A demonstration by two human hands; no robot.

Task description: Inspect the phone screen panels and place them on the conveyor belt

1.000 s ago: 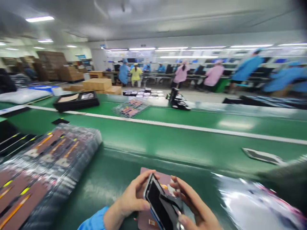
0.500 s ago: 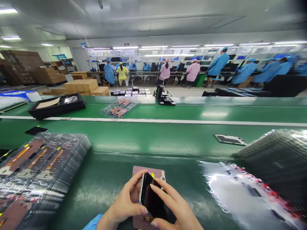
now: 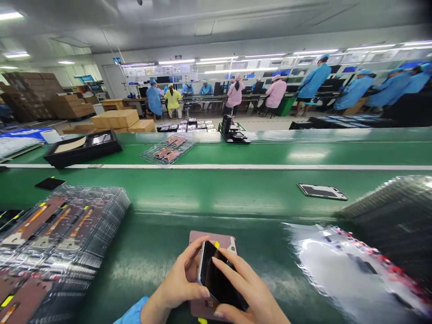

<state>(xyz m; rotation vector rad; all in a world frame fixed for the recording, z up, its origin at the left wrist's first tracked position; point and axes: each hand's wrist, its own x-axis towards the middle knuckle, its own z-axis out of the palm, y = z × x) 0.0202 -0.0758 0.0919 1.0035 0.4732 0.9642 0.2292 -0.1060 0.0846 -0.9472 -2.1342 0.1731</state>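
My left hand [image 3: 180,283] grips the left edge of a black phone [image 3: 211,276] held tilted above the green bench. My right hand [image 3: 243,290] lies over the phone's dark screen with its fingers spread across it. Under the phone lies a pinkish-brown panel [image 3: 222,240] with a small yellow tab showing at its top. A blue sleeve [image 3: 133,312] covers my left forearm.
Stacks of clear trays [image 3: 64,225] with brown panels sit at left, shiny plastic bags [image 3: 351,265] and a dark tray stack [image 3: 394,216] at right. On the green conveyor [image 3: 236,184] lie a flat phone panel [image 3: 322,191], a black tray [image 3: 83,148] and a clear tray [image 3: 168,150]. Workers sit far behind.
The view swung from the left to straight ahead and steadied. My right hand moved from the phone's right edge onto its screen. Both hands keep the phone over the panel.
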